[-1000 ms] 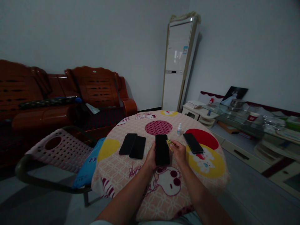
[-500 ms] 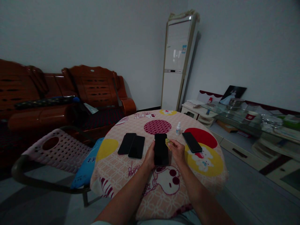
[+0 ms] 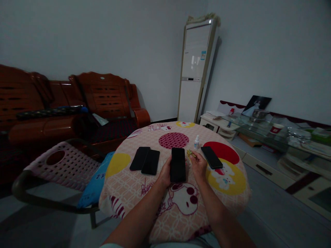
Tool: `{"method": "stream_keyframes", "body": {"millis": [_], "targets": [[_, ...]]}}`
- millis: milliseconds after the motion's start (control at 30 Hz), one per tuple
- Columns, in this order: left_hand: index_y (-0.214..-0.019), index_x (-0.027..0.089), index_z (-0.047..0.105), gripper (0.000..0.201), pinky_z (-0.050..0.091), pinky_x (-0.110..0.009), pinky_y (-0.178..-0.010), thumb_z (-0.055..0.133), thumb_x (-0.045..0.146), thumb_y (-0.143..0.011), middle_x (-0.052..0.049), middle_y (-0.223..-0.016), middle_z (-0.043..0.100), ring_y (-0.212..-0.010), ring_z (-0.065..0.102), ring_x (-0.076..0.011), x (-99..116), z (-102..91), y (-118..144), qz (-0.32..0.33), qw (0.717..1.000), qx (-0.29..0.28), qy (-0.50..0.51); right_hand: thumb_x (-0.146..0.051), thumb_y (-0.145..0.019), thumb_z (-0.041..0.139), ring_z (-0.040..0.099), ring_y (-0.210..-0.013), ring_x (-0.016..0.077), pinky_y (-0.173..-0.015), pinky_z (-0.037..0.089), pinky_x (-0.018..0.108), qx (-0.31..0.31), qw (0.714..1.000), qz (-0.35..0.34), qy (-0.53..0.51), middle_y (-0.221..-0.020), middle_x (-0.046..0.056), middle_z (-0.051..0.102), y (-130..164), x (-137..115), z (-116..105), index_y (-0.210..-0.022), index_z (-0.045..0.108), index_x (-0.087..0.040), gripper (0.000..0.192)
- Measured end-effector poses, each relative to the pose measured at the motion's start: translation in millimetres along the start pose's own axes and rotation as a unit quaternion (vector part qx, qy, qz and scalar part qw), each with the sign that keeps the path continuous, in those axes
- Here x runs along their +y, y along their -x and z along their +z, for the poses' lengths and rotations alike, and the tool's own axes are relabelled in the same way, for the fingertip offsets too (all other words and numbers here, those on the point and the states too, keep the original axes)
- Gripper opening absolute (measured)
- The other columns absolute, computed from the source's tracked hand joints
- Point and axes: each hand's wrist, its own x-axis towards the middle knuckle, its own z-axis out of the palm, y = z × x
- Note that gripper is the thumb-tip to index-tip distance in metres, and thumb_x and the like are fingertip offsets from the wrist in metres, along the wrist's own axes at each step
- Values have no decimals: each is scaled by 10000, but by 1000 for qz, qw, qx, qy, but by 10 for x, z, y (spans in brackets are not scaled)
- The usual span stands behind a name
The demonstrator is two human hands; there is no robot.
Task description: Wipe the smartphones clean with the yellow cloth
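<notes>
**A:** Head view, quick count off the round table [image 3: 144, 203] with the cartoon cloth: four black phones total. Two lying side by side and touching, left of the middle phone [image 3: 178, 164]: the outer one [image 3: 140, 158] and the inner one [image 3: 150, 162]. One more phone [image 3: 211, 157] off to the right of the middle phone, past the right hand. Also one small white dropper bottle [image 3: 197, 142], standing upright just behind and right of the middle phone. One tiny yellowish bit [image 3: 190, 153] too.

**B:** Which way does the middle phone point?

**A:** Long axis running straight away from the body, near end toward the chest, far end toward the maroon dotted circle on the cloth. Screen up, dark, lying flat or nearly so; can't tell if fully resting on the cloth.

**B:** Hands?

**A:** Left hand [image 3: 165, 174] clasped on the middle phone's left edge near the close end, thumb along the side. Right hand [image 3: 198, 167] just right of the middle phone, not touching it, fingers pinched around that yellowish bit, held up at its fingertips near the phone's far right corner. Too small and dim to say what it is.

**B:** Anything else close by?

**A:** One pink perforated plastic chair [image 3: 62, 165] well left of the middle phone, blue cushion [image 3: 97, 186] between chair and table.
</notes>
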Motion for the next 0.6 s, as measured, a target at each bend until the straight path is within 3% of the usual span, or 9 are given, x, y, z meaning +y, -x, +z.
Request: {"method": "stream_keyframes", "body": {"millis": [333,600], "targets": [[-1165,73,621,522,525,-356,-836,464,498,-908,-146,-986,712,-877,688,-241,-121,-43,-63,-21,999,-28,-7,-304,-839,523,641,-914,222,-854,504,346,14,992,-80,100,-967,84,698,-66,-50,-13,-981,717,-178,272],[-1078,146,675,397,495,-287,-823,628,450,-828,-82,-975,715,-838,665,-191,-232,49,-23,85,989,36,-113,-227,-904,463,610,-931,207,-849,502,353,-1,972,-176,156,-959,96,664,-10,-153,72,-1009,698,-167,264]]}}
